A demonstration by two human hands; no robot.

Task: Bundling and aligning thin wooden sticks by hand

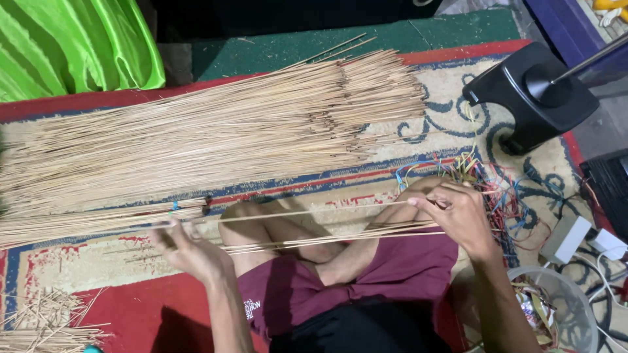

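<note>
Pale, thin sticks (327, 225) span the lap of a seated person, held at both ends. The right hand (458, 212) grips one end, fingers (435, 199) closed around a few sticks, beside the raised knee. The left hand (186, 248) lies under the other end, palm up and fingers loosely curled, the sticks resting across them near the carpet (131, 307); whether it clamps them cannot be told. One single stick runs slightly above the rest, from the left hand to the right fingertips. Beyond the knees a large pile (216, 131) of the same sticks lies spread across the patterned carpet, its near edge touching a smaller bundle (98, 219) tied with a blue band. Short offcuts (46, 320) lie at the lower left corner. A tangle of coloured wires (484, 176) sits just past the right hand, near a black stand base (523, 98). A clear bin (556, 307) with scraps stands beside the right forearm. Green cloth (72, 42) fills the upper left.
</note>
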